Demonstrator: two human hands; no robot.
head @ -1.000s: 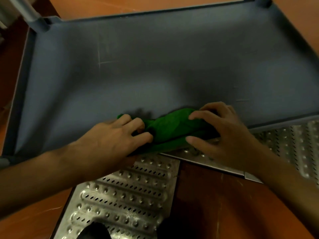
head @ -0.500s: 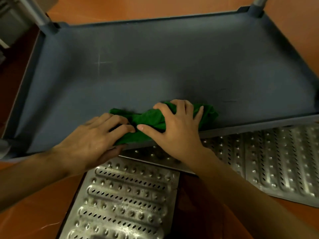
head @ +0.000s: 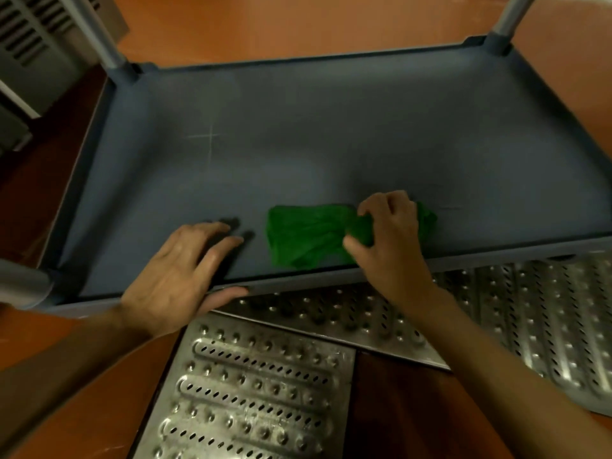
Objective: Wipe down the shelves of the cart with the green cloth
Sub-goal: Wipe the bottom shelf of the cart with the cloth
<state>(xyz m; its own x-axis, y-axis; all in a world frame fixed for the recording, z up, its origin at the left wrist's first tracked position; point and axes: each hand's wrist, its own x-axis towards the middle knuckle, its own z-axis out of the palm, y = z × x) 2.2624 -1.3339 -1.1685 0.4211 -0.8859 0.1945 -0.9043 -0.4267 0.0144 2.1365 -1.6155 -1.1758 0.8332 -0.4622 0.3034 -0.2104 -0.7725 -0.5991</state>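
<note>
The head camera looks steeply down, close over the cart shelf (head: 331,127) and floor grates (head: 265,392).

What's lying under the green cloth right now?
Only the grey shelf shows around the green cloth, which the right hand grips. The patch directly beneath is covered.

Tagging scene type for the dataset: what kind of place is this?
Probably a commercial kitchen or a similar back-of-house wash area. Cues: perforated steel drain grates set into an orange floor, and a grey utility cart shelf with a green cloth on it.
</note>
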